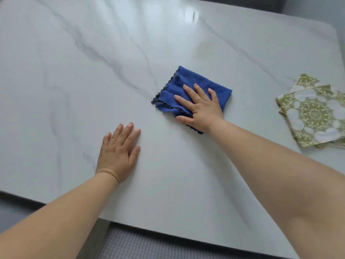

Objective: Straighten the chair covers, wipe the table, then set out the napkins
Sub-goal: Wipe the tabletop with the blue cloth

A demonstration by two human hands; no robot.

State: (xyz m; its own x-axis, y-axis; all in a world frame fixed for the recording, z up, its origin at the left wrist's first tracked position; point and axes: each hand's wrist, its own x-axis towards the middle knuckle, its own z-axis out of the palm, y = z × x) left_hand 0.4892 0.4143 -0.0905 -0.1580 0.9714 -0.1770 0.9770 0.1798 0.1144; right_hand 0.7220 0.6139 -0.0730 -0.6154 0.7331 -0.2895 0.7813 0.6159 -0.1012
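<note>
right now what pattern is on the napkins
Green and white floral medallion print on the napkins, head view.

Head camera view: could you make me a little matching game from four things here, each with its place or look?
1 blue cloth
2 napkins
3 left hand
4 right hand

A flat on the bare table
B green and white, stacked by the right edge
C pressing down on the cloth
D folded, mid-table

Pairs: 1-D, 2-B, 3-A, 4-C
</note>
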